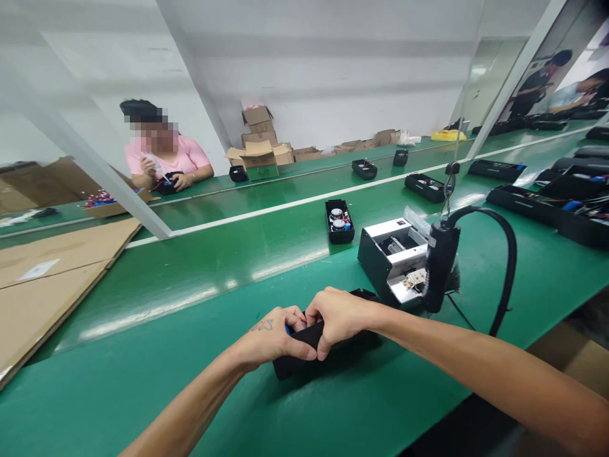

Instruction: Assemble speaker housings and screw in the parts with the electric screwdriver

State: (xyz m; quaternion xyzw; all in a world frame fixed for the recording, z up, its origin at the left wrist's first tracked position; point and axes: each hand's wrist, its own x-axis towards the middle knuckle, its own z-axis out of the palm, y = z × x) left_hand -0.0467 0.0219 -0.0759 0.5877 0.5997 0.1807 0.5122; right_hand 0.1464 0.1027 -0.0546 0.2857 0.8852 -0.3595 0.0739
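Observation:
Both my hands close around a long black speaker-like casing [323, 346] lying on the green bench mat [157, 317]. My left hand [273, 336] grips its near part, and a bit of blue shows by my left thumb. My right hand [337, 317] holds the casing just beside it, knuckles almost touching my left hand. The casing's middle is hidden under my fingers. To the right of my right hand stands a metal soldering station [392, 254] with a black handle unit [440, 266] and a curved black cable [504, 254].
A black tray [339, 221] holding two round speaker parts lies ahead. Several similar black trays [523, 203] line the bench at right. Cardboard sheets [47, 285] lie at left. Across the bench, a person in a pink shirt [166, 158] handles a black item. Cardboard boxes [259, 143] stand behind.

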